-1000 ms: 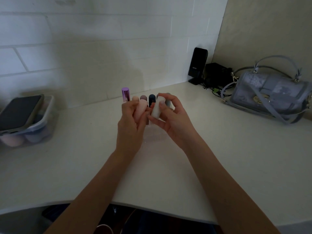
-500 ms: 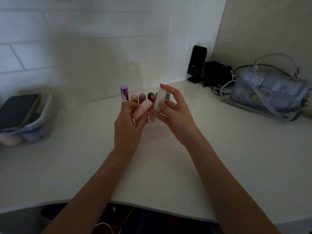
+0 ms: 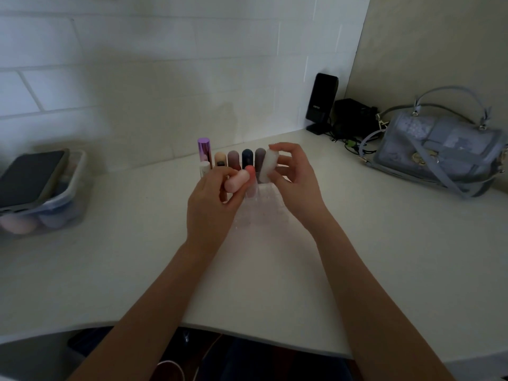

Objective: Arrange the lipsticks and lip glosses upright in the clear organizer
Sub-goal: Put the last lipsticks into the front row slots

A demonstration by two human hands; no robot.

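Gripping a pink lipstick point(image 3: 238, 180) between thumb and fingers, the left hand point(image 3: 213, 204) holds it tilted, its rounded coral end pointing up and to the right, just above the front of the clear organizer point(image 3: 258, 207); the right hand point(image 3: 295, 182) pinches a white frosted tube point(image 3: 267, 165) between thumb and fingertips, holding it close to upright, just beside the pink lipstick and over the organizer's right side; the organizer sits on the white counter point(image 3: 357, 243) directly under both hands, its front compartments hard to make out through the clear plastic; along its back row stand several pieces upright, from left to right a shiny purple tube point(image 3: 204, 151), a small white tube point(image 3: 204, 169) in front of it, a beige tube point(image 3: 220, 160), a mauve tube point(image 3: 234, 159), a dark navy tube point(image 3: 247, 158) and a brownish-grey tube point(image 3: 259, 158); far left on the counter sits a plastic bin point(image 3: 64, 207) with pale rounded sponges inside and a dark phone point(image 3: 29, 178) lying across its top; at the back right corner stands a black speaker point(image 3: 321, 101) with cables near it, and a grey-blue handbag point(image 3: 439, 149) rests well apart to the right.
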